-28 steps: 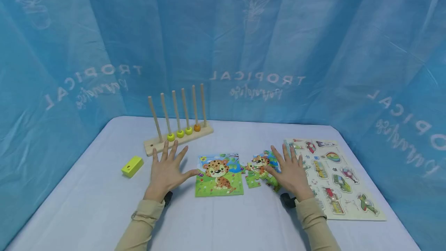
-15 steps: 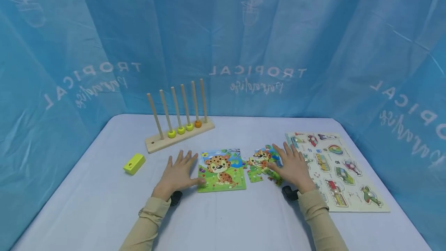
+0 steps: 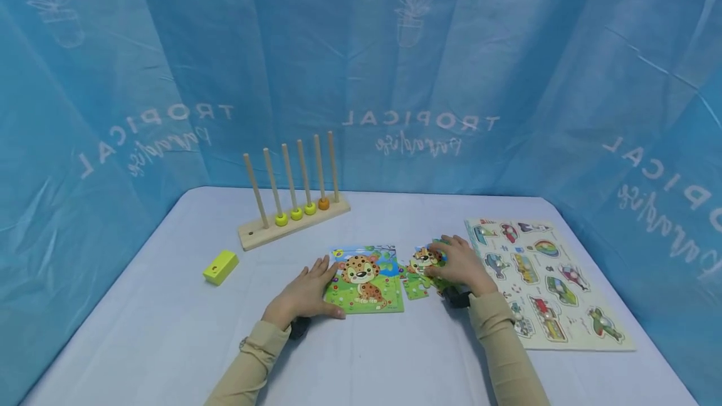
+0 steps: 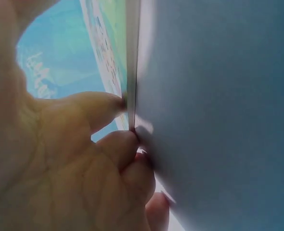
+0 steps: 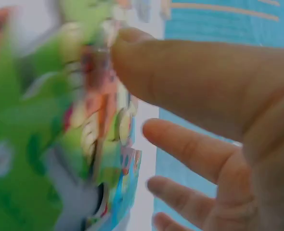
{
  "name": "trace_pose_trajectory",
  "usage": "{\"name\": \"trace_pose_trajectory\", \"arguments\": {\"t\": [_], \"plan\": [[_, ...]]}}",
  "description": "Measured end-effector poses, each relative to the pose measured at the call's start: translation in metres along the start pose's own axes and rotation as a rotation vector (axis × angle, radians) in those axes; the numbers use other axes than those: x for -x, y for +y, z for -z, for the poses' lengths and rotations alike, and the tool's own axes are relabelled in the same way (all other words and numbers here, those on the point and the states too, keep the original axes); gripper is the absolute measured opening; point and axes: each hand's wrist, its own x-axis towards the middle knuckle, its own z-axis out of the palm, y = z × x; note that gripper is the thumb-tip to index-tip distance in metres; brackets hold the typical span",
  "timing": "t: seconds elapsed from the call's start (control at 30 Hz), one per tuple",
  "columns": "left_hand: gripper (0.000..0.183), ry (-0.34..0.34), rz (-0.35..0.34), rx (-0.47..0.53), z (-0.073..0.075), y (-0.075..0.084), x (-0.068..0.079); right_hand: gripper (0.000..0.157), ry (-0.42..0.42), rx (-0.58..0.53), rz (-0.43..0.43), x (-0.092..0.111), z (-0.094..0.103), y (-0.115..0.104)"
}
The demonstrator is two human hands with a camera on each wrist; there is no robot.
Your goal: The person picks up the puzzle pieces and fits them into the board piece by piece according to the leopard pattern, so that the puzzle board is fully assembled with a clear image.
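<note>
My left hand (image 3: 307, 294) lies against the left side of a square leopard picture board (image 3: 361, 290). Its thumb reaches along the board's near left corner. In the left wrist view the fingertips meet the board's thin edge (image 4: 132, 57), one of them at the picture side. To the right, my right hand (image 3: 458, 263) is low over a cluster of loose jigsaw pieces (image 3: 416, 288) with the same leopard picture. Its thumb (image 5: 180, 79) overlaps the pieces in the right wrist view, and its other fingers are spread apart. The palm hides part of the cluster.
A wooden peg stand (image 3: 301, 224) with upright rods, yellow beads and one orange bead is at the back left. Nearer lies a yellow block (image 3: 220, 267). On the right is a large picture board with knobbed vehicle pieces (image 3: 570, 324). Blue curtains (image 3: 361, 67) surround the white table.
The left hand has moved right and down onto the leopard board's side. The right hand has lowered over the loose pieces, its fingers drawing closer together. The head view has shifted slightly.
</note>
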Motion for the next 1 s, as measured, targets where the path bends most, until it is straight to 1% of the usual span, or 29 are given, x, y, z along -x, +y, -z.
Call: {"name": "trace_pose_trajectory", "arguments": {"t": [0.1, 0.2, 0.33, 0.4, 0.47, 0.53, 0.6, 0.7, 0.77, 0.87, 0.93, 1.0], "plan": [[0.108, -0.009, -0.009, -0.002, -0.001, -0.002, -0.001, 0.055, -0.044, -0.087, -0.024, -0.001, 0.000, 0.006], [0.107, -0.006, -0.001, -0.002, 0.000, -0.004, 0.000, 0.052, -0.016, -0.168, -0.045, -0.005, -0.001, 0.014], [0.106, 0.005, 0.023, -0.009, 0.003, -0.006, 0.003, 0.050, 0.040, -0.168, -0.052, -0.014, -0.003, 0.022], [0.106, 0.003, 0.024, -0.011, 0.003, -0.005, 0.004, 0.050, 0.038, -0.139, -0.056, -0.017, -0.003, 0.025], [0.105, -0.001, 0.020, -0.006, 0.002, -0.004, 0.004, 0.051, 0.017, -0.131, -0.067, -0.019, -0.003, 0.026], [0.105, -0.003, 0.012, -0.008, 0.001, -0.003, 0.004, 0.054, 0.003, -0.168, -0.100, -0.020, -0.003, 0.027], [0.104, -0.004, 0.005, -0.010, 0.000, -0.002, 0.004, 0.057, 0.009, -0.215, -0.147, -0.020, -0.002, 0.028], [0.104, -0.002, -0.005, -0.015, 0.000, -0.001, 0.003, 0.054, 0.049, -0.267, -0.210, -0.021, 0.000, 0.027], [0.104, -0.001, -0.006, -0.017, 0.000, -0.001, 0.003, 0.048, 0.081, -0.274, -0.227, -0.020, 0.002, 0.025], [0.104, -0.002, -0.002, -0.018, 0.001, -0.002, 0.002, 0.036, 0.121, -0.299, -0.224, -0.020, 0.003, 0.021], [0.104, -0.003, -0.003, -0.010, 0.001, -0.002, 0.003, 0.032, 0.153, -0.328, -0.221, -0.020, 0.003, 0.017], [0.103, -0.005, -0.005, -0.005, 0.000, -0.002, 0.003, 0.030, 0.203, -0.369, -0.218, -0.021, 0.002, 0.012]]}}
